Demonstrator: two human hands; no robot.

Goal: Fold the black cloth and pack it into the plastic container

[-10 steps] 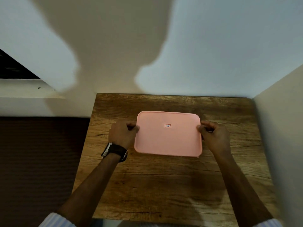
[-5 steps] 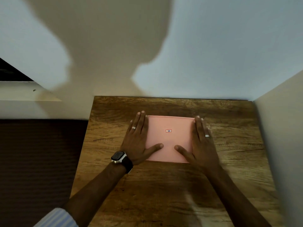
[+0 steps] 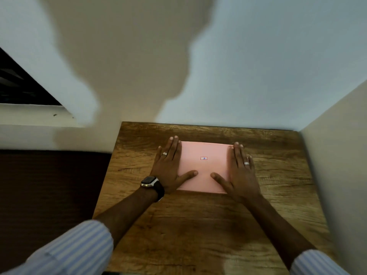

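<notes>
A pink lid (image 3: 204, 165) with a small sticker at its middle covers the plastic container on the wooden table (image 3: 198, 225). My left hand (image 3: 168, 167) lies flat on the lid's left edge, fingers straight and thumb spread inward. My right hand (image 3: 240, 171) lies flat on the right edge in the same way. Both palms rest on top of the lid and grip nothing. The container's body under the lid is hidden, and no black cloth shows anywhere.
The table stands in a corner: a pale wall (image 3: 248, 76) runs along its far edge and a side wall (image 3: 337, 165) along its right edge. A dark floor (image 3: 49, 185) lies beyond the left edge.
One second ago both hands pinched the lid's left and right edges. They have since opened and lie flat on top of it, staying there over the last half second.
</notes>
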